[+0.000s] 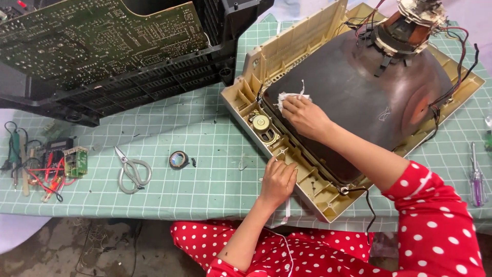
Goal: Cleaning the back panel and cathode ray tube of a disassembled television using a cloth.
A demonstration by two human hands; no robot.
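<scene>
A dark picture tube [353,97] lies face down inside a beige plastic front frame [302,36] on the table. My right hand [306,117] presses a small white cloth [288,97] against the tube's near left corner. My left hand [278,180] rests on the near edge of the beige frame, fingers curled over it, holding nothing loose. A round speaker [261,123] sits in the frame just left of my right hand. The tube's neck with a coil and coloured wires [410,25] rises at the far right.
A black rear shell with a green circuit board [102,41] stands at the far left. Scissors [132,172], a small tape roll [178,160], a multimeter with leads [56,164] and a purple screwdriver [476,177] lie on the green checked cloth [195,128].
</scene>
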